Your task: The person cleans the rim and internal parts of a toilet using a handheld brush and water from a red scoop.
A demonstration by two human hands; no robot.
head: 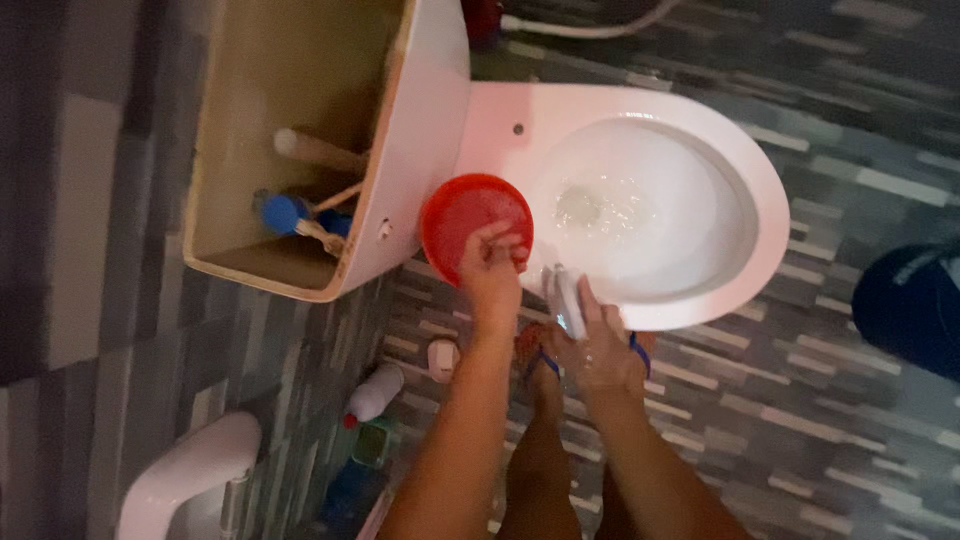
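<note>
My left hand [492,268] grips the edge of a round red bowl [466,212], held over the seam between the toilet tank and the white toilet bowl [745,170]. My right hand [603,348] holds a small white object [566,296], either a bottle or a handle, against the near rim of the toilet bowl. There is water in the toilet bowl. Both forearms reach in from the bottom of the view.
The toilet tank [300,60] is open, with a blue float valve [284,213] inside. A white bottle with a red cap [375,392] and a small white container [442,358] lie on the striped tile floor. A dark blue bucket [915,305] sits at the right. My feet wear blue-strapped sandals [640,350].
</note>
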